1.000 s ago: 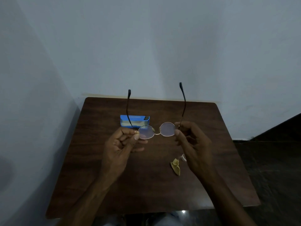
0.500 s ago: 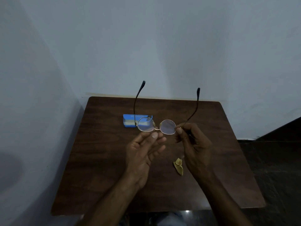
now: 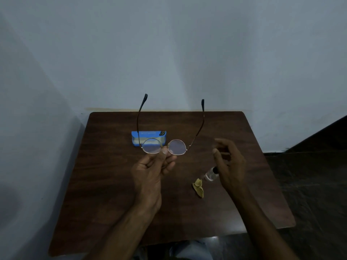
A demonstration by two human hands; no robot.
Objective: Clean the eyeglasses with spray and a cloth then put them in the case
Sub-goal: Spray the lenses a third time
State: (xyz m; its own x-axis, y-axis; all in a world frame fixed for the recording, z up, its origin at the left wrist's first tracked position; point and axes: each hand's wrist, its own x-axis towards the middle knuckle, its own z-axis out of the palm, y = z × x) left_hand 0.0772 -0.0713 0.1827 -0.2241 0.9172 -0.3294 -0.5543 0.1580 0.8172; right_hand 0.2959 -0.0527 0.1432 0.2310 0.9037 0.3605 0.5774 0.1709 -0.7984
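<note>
Round thin-rimmed eyeglasses [image 3: 176, 147] are held up over the table with both temple arms unfolded and pointing away from me. My left hand [image 3: 152, 169] pinches them at the bridge between thumb and fingers. My right hand [image 3: 228, 162] hovers to the right of the frame, fingers apart, holding nothing. Just under that hand a small clear spray bottle [image 3: 210, 175] with a dark cap lies on the table. A crumpled yellow cloth [image 3: 198, 187] lies beside the bottle. The blue case [image 3: 148, 136] rests behind the left lens.
The dark wooden table [image 3: 105, 184] stands in a corner, with pale walls at the back and on the left. Its right edge drops to a dark floor [image 3: 309, 184]. My knees show under the near edge.
My left hand shifted from the left lens rim to the bridge. My right hand let go of the right hinge and moved off to the right, uncovering the spray bottle.
</note>
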